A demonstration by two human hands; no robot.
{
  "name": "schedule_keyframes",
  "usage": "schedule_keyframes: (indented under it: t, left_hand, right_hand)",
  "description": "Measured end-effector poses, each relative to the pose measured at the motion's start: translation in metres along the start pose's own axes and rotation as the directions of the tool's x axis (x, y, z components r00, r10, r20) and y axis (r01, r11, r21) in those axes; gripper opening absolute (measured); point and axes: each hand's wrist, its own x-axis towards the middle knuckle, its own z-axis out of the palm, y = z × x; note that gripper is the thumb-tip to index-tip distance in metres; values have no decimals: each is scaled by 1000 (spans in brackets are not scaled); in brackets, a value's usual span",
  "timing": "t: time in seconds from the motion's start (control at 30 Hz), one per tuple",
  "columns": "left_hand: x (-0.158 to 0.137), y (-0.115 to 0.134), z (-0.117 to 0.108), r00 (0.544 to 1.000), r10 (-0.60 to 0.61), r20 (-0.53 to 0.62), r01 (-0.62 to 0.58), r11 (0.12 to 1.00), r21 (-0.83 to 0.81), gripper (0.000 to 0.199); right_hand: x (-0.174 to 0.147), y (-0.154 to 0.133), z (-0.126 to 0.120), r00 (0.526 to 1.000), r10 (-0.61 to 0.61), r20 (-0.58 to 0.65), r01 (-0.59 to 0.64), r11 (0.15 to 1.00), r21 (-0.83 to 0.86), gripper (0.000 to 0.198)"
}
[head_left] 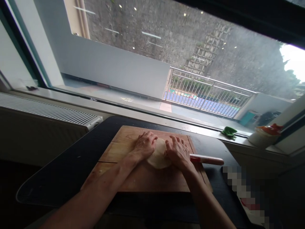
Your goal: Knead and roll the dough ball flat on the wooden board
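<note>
A flat, round sheet of dough (159,156) lies on a wooden cutting board (140,181). My left hand (145,143) is at its left edge, the fingers bent and pressed together on the rim. On the opposite side rests my right hand (178,152), fingers spread and pointing away from me, with the thumb side touching the dough's right edge. A rod that looks like a rolling pin (211,160), with a red patch, sticks out to the right from behind my right hand. The hand hides its other end.
The board lies on a dark table (59,162) with rounded corners. A radiator (52,111) stands at the left, below the window sill (133,115). On the sill at right are a green leafy item (229,132) and a white pot (262,136). A blurred-out patch covers the lower right.
</note>
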Motion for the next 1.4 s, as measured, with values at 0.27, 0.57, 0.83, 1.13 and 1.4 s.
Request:
schedule_keyframes:
  t: [0.27,0.57,0.83,1.13,1.4]
  left_hand:
    - [0,0,1,1000,-9,16,10,1000,-5,24]
    - [1,-1,2,1000,0,11,-1,1000,9,24]
    - [2,0,0,1000,-13,-27,13,1000,-1,25]
    - [3,4,-3,1000,0,5,0,1000,14,22]
    - [4,2,-4,1000,0,30,0,1000,-11,19]
  right_hand:
    - [53,-1,6,982,137,129,-139,990,10,51]
    - [-1,1,5,999,16,-43,-17,999,-34,43]
    - [60,-1,1,982,164,95,-162,987,-22,42]
    - [11,3,1,999,35,13,-35,999,-11,50]
    - [71,2,3,993,97,74,-99,995,21,51]
